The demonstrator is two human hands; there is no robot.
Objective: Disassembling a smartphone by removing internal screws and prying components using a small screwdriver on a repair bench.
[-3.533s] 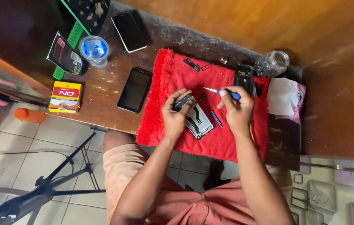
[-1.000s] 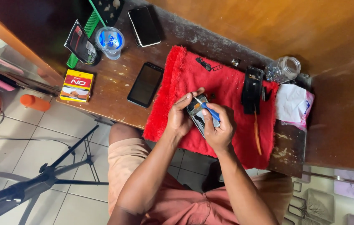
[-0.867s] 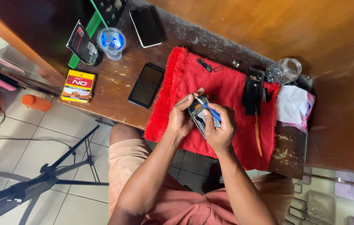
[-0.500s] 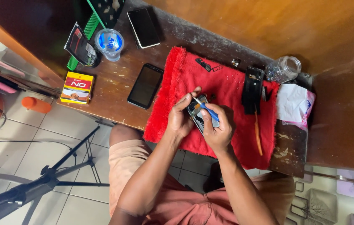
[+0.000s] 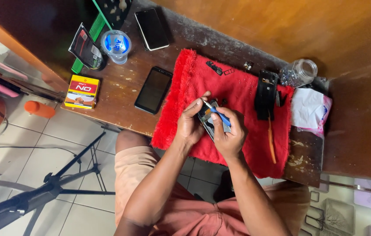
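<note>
The left hand (image 5: 190, 123) still grips the opened phone (image 5: 211, 123) over the red towel (image 5: 238, 91) at the desk's front edge, while the right hand's (image 5: 230, 136) fingers, closed on the blue screwdriver (image 5: 218, 114), have brought its tip down onto it

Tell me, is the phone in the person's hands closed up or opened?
Opened. The phone shows bare inner parts, not a screen or cover; the left hand steadies it while the right hand puts a blue-handled screwdriver to it.

Fluffy red cloth (image 5: 242, 91) on a worn, scuffed wooden table (image 5: 120, 94); glossy black phone (image 5: 152, 89).
</note>
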